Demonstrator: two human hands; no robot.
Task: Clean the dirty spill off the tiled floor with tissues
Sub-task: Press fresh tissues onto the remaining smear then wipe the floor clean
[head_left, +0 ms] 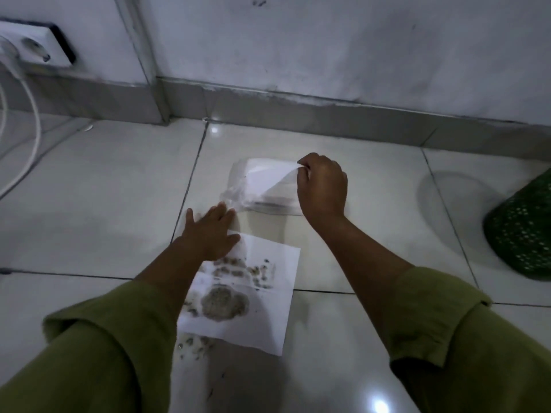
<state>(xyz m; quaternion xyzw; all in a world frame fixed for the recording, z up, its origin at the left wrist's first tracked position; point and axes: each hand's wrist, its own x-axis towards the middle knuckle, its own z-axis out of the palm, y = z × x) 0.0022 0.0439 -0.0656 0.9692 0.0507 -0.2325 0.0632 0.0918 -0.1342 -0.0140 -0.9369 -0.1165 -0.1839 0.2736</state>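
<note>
A white tissue (262, 281) lies flat on the tiled floor (89, 210) over the brown spill, which has soaked through as dark blotches (223, 302). More brown specks (190, 345) show on the tile just below the tissue's near edge. A clear plastic pack of tissues (259, 180) lies farther back. My left hand (211, 231) rests flat, fingers straight, between the soaked tissue's far corner and the pack's near left edge. My right hand (323, 186) pinches a fresh tissue at the pack's right end, lifting its corner.
A green perforated basket (524, 231) stands at the right edge. A white power strip (35, 46) with a plug and white cables (32, 132) sits at the far left by the wall. The grey skirting (298, 111) runs along the back.
</note>
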